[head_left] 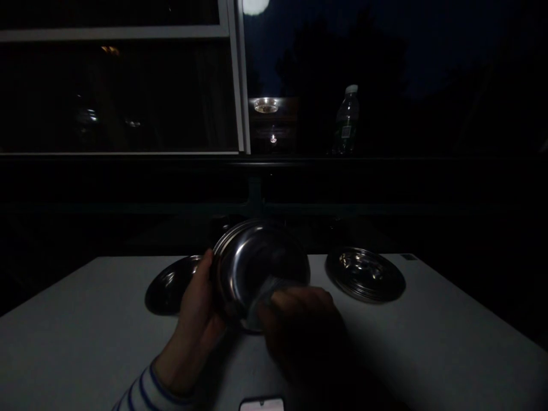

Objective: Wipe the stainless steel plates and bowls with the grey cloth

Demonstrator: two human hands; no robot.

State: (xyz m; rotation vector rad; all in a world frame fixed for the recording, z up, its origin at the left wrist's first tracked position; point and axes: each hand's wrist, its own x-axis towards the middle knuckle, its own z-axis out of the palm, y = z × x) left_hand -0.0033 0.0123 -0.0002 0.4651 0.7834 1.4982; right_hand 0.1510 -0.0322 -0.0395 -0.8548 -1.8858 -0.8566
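Dim light. My left hand (200, 305) grips a shiny metal dish (274, 251) by its left rim, thumb along the edge, dish tilted up over the white table (103, 325), between a metal plate (165, 291) and a plate stack (366, 274). My right hand (302, 319) curls closed around a pale cloth (266, 294) (blurred) against the dish's inside. Bottle (347, 117) by the window: label present, writing illegible.

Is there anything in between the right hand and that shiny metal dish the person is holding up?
Yes: what looks like a pale cloth, blurred, shows between the right hand and the face of the metal dish. Nothing visible separates the left hand from the dish's edge.
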